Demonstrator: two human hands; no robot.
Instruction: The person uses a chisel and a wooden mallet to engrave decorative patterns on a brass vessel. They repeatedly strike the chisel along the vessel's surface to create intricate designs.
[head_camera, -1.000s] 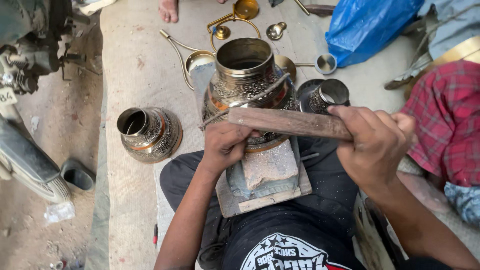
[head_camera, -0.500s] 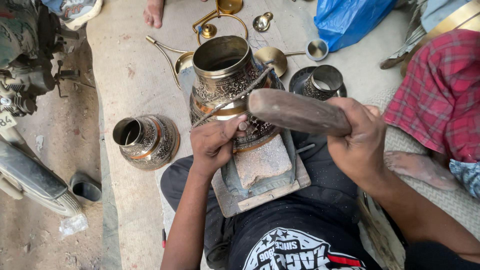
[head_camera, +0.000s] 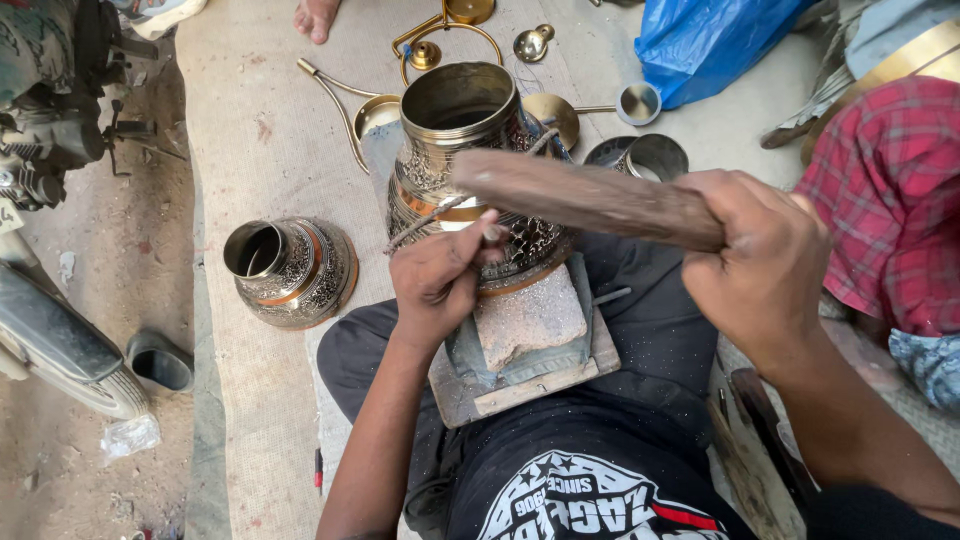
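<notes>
Left hand was pinching a thin chisel between fingertips, its tip pressed against the side of the engraved pot, which sat right above and behind that grip on a padded block in the lap. Right hand was wrapped tight around one end of a wooden mallet, the rest of it sticking out left from the fist, over the pot and just above the chisel hand. A second, smaller pot lay on the mat, well left of the chisel grip.
</notes>
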